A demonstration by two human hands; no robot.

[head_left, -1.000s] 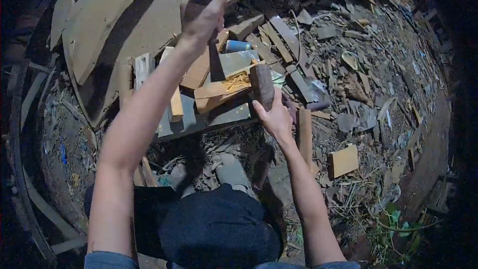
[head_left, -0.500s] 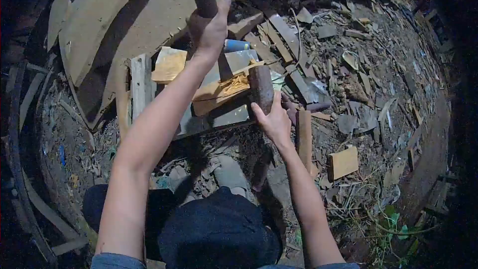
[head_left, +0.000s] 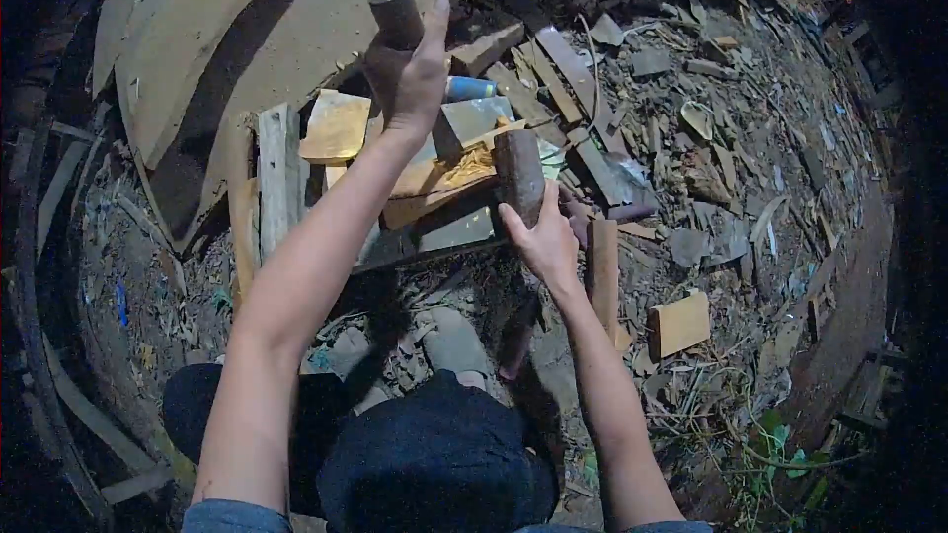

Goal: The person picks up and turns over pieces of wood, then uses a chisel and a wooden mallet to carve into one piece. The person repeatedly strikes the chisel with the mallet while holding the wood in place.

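My left hand (head_left: 410, 84) is raised above the low bench, its fingers wrapped round a dark cylindrical block (head_left: 395, 15) whose flat round end points up. Lower and to the right, my right hand (head_left: 548, 247) grips a second brown cylindrical block (head_left: 519, 173), thumb on its near side. The far fingers of both hands are hidden. Beside the right-hand block lies a carved piece of yellowish wood (head_left: 425, 202), its top cut into rough folds. It rests across a grey flat surface (head_left: 464, 229), partly behind my left forearm.
A blue cylinder (head_left: 469, 89) and a pale wood block (head_left: 336, 126) lie behind the carved piece. A weathered post (head_left: 279, 183) stands at left. Large curved slabs (head_left: 296, 30) fill the back. Wood scraps cover the ground at right, with a yellow block (head_left: 681, 324) among them.
My left hand, with its cylindrical block, has shifted slightly left and down. My right hand and the carved wood look almost unmoved.
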